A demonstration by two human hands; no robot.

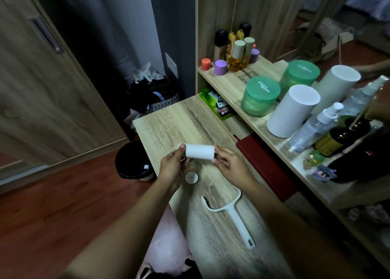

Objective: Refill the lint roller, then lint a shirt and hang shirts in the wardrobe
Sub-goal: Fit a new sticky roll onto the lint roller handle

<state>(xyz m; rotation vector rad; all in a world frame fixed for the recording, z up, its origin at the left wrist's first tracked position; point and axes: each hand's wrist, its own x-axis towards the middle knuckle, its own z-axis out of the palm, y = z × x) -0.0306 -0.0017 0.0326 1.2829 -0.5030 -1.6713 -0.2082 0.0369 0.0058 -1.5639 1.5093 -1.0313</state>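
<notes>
A white lint roll (199, 151) is held level above the wooden desk (168, 128), one hand at each end. My left hand (173, 169) grips its left end, where a white end piece sticks out. My right hand (231, 165) pinches its right end. Below the roll a small white round cap (191, 177) lies on the desk. The white lint roller handle (233, 214), with its forked frame bare, lies flat on the desk nearer to me. No shirt is in view.
A shelf on the right carries green jars (260, 96), a white cylinder (292, 111), spray bottles (316, 124) and small bottles. A red book (268, 164) lies under it. A black bin (133, 161) stands on the floor left of the desk. The wardrobe door (42, 78) is at left.
</notes>
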